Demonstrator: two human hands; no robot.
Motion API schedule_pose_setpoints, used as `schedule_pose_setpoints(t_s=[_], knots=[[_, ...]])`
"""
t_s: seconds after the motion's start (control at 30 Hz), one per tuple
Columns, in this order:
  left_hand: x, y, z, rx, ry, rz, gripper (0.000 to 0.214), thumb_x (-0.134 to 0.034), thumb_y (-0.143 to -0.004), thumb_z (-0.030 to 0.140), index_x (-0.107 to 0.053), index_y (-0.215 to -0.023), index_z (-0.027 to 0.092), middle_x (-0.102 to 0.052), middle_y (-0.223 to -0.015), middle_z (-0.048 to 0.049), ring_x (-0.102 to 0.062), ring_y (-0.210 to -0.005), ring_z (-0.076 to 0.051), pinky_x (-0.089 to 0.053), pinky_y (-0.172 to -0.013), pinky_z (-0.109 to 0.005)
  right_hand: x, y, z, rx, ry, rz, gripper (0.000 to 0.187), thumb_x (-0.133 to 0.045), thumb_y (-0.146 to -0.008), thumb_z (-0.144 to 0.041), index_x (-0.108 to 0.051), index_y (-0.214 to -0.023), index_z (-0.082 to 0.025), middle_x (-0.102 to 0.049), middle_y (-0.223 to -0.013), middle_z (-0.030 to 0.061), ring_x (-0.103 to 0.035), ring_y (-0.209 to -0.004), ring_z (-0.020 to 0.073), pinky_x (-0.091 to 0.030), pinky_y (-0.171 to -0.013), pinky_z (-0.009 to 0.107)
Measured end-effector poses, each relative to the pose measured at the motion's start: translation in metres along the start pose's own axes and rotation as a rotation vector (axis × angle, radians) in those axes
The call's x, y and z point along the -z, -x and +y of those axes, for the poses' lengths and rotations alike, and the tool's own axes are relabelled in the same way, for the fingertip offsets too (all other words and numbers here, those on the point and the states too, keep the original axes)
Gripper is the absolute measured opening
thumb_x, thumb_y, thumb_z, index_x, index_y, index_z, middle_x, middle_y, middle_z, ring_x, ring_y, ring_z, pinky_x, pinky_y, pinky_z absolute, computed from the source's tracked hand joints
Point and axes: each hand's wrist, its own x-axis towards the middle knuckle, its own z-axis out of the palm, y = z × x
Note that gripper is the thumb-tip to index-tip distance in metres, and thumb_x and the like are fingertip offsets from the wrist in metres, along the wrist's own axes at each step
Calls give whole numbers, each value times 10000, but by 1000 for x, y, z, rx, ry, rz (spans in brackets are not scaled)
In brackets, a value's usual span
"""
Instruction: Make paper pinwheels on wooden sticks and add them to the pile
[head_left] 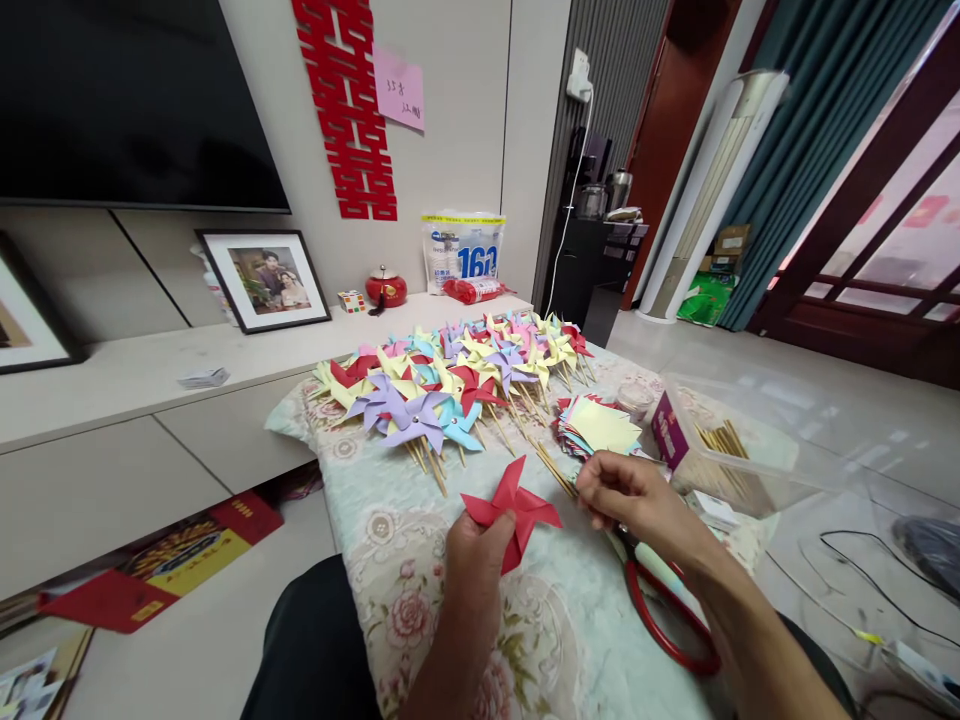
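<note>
My left hand (pixel 480 560) pinches the middle of a red paper pinwheel (pixel 511 505), thumb on top, over the tablecloth. No stick shows on it. To the right, my right hand (pixel 619 490) is closed, thumb and fingers drawn together; anything between them is too small or hidden to make out. Just left of that hand lie several thin wooden sticks (pixel 555 467). Red-handled scissors (pixel 667 615) rest under my right wrist, partly covered. Beyond the sticks is a stack of coloured paper squares (pixel 600 425). Many finished pinwheels (pixel 416 415) on sticks lie heaped across the table's far part.
At the right stands a clear plastic box (pixel 750 455) with wooden sticks inside. A small round tub (pixel 636 397) sits behind the paper. The flowered tablecloth (pixel 409 610) covers the table. A low white cabinet (pixel 247 365) with a framed photo (pixel 264 280) runs along the wall.
</note>
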Motion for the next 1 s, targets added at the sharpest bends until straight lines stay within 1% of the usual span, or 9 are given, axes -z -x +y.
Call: schedule_pose_setpoints(t_s=[0.07,0.17,0.27,0.33,0.43,0.6,0.67,0.87,1.0], knots=[[-3,2,4,4,27,21,216,-774,-570,271,-669,-702,135,-632,-573,23,-552,-526,-122,-428,-550,-243,-15,-6,2,22,-46,-25,149,-675,-793,-307,-627,-755,-171,-575,-632,-36,-551,-536,103,-410,-549,238],[-11,1,14,27,71,9,190,-752,-566,259,-659,-683,142,-639,-571,19,-566,-531,-132,-447,-560,-253,-26,-13,12,17,-192,-9,238,-737,-785,-380,-660,-756,-156,-596,-632,-25,-535,-533,92,-395,-548,230],[-24,-6,25,25,84,0,168,-740,-561,251,-607,-610,161,-610,-511,30,-524,-474,-120,-421,-512,-245,-29,-14,21,-8,-391,-3,326,-842,-705,-426,-704,-809,-150,-625,-636,-17,-543,-541,92,-407,-552,226],[-32,-12,27,22,87,-12,162,-729,-570,262,-611,-615,161,-630,-528,20,-539,-485,-128,-424,-513,-246,-30,-14,25,-17,-487,-12,356,-883,-670,-413,-725,-858,-154,-639,-637,-13,-558,-557,97,-421,-563,227],[-39,-20,24,9,82,-11,145,-721,-576,246,-627,-642,157,-631,-535,25,-533,-489,-119,-436,-531,-245,-32,-14,28,-12,-573,-21,334,-881,-693,-408,-732,-867,-164,-640,-633,-19,-568,-554,91,-425,-560,217],[-35,-24,12,-49,43,-6,154,-740,-588,219,-647,-688,147,-625,-538,35,-517,-495,-106,-437,-537,-236,-38,-18,32,-11,-586,-64,330,-814,-778,-459,-740,-889,-157,-690,-755,11,-596,-558,80,-436,-538,206],[-32,-24,11,-55,31,-5,150,-740,-599,218,-646,-695,149,-617,-538,44,-508,-497,-99,-436,-540,-229,-41,-18,32,-24,-583,-81,341,-795,-795,-474,-743,-892,-151,-697,-761,19,-603,-556,84,-443,-536,209],[-30,-27,10,-46,-7,-16,156,-736,-581,239,-650,-676,149,-636,-558,27,-530,-523,-115,-445,-546,-237,-45,-15,26,-89,-621,-88,311,-837,-745,-420,-768,-868,-143,-713,-731,29,-597,-532,83,-443,-529,208],[-29,-29,7,-47,-24,-27,179,-739,-586,262,-668,-698,143,-637,-557,24,-533,-516,-119,-450,-554,-246,-46,-13,24,-99,-659,-49,272,-868,-703,-366,-788,-843,-148,-714,-710,28,-588,-521,74,-428,-519,193]])
